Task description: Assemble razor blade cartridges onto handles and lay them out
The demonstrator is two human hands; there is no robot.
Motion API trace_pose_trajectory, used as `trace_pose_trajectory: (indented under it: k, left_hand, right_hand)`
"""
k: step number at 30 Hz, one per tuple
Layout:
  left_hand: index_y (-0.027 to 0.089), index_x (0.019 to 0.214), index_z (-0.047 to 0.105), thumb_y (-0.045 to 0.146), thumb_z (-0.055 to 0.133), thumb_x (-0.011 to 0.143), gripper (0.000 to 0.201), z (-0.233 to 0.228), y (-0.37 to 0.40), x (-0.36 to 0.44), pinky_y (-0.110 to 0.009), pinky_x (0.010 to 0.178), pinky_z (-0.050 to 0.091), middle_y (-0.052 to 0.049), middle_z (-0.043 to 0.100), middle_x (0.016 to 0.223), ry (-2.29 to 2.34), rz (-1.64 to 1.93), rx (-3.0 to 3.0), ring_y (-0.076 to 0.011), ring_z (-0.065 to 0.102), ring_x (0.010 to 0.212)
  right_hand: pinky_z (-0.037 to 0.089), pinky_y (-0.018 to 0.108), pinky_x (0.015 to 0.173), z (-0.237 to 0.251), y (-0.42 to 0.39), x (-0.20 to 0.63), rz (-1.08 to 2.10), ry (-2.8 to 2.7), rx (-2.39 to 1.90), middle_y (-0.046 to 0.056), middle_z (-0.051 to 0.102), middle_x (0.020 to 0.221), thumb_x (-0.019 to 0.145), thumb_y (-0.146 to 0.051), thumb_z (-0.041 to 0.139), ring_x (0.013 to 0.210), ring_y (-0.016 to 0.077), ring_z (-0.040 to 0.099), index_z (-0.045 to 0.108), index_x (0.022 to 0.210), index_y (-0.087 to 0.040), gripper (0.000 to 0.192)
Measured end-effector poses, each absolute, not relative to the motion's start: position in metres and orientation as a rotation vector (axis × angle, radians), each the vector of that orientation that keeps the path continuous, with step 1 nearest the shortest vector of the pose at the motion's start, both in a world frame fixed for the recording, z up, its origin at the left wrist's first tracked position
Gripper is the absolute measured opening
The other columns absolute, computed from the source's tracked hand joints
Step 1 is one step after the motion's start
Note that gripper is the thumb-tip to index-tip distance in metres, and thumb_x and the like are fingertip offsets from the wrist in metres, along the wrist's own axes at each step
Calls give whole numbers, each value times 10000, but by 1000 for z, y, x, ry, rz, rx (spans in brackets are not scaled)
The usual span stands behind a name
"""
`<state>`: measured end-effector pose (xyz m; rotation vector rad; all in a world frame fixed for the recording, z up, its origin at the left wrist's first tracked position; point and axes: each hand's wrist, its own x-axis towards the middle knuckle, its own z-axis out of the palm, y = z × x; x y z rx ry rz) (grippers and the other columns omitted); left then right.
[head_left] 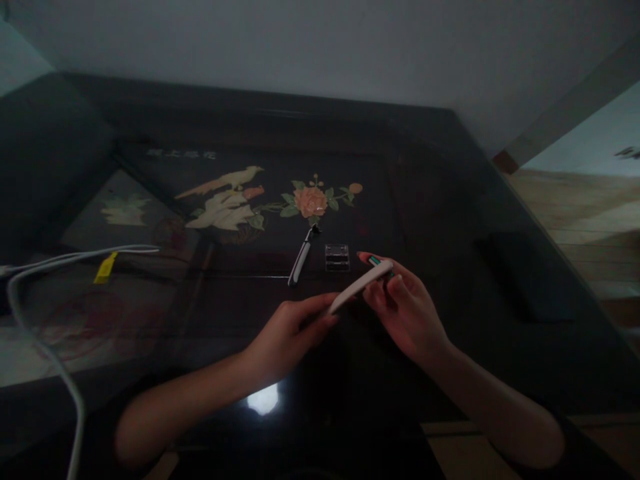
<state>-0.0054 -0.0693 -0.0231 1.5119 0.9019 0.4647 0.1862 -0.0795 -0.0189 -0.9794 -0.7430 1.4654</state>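
Observation:
My left hand point(295, 337) is closed on the lower end of a white, slightly curved razor point(361, 283), pinching it between thumb and fingers. At its upper end my right hand point(405, 307) has its fingers closed around the dark head, where a green strip shows; the fingers hide much of this head. A second razor point(300, 262), with a white and black handle and a dark head, lies on the dark table just beyond my hands. Beside it sits a small clear case point(337, 257) with dark pieces in it.
The glossy dark table point(440, 200) bears a flower and bird picture point(310, 201). At the left runs a white cable point(45, 347) with a yellow tag point(105, 268). A dark flat object point(530, 277) lies at the right. A pale wall point(300, 53) stands behind.

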Motion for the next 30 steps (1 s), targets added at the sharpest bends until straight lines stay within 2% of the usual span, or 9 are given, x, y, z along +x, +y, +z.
trace_pose_trajectory:
  k: [3,8,17,24,30]
  left_hand:
    - [148,1319,572,328,490,925,440,-23,-67,-6,-182,487,282,55,450,626,932,475,1497,-80,324,537]
    - [141,1329,558,379,477,930,472,-25,-65,-7,-187,474,270,54,438,625,998,491,1477,-86,313,531]
    - [152,1328,564,353,492,918,462,-23,-71,-5,-188,481,280,55,453,621,952,427,1448,-83,303,527]
    - [160,1313,581,332,496,917,440,-21,-72,-4,-190,502,300,39,502,658,915,418,1484,-88,350,558]
    - [157,1333,557,350,484,929,454,-25,-67,-6,-185,487,281,52,449,636,961,467,1458,-85,323,544]
  right_hand:
    - [231,253,467,-19,-80,186,1461,-755,-958,-64,444,522,677,-508,796,498,84,304,715,997,-197,453]
    - [197,265,465,-18,-80,186,1462,-772,-929,-66,444,506,711,-507,771,478,85,272,676,873,-205,356]
    - [219,246,454,-18,-78,186,1445,-734,-980,-63,435,519,663,-501,806,502,83,302,724,1008,-199,466]
    - [223,247,446,-16,-79,186,1461,-720,-1007,-59,439,575,649,-484,814,503,79,294,727,991,-216,443]
    - [204,263,468,-17,-80,186,1454,-770,-962,-72,433,516,686,-499,790,490,85,280,692,975,-200,427]
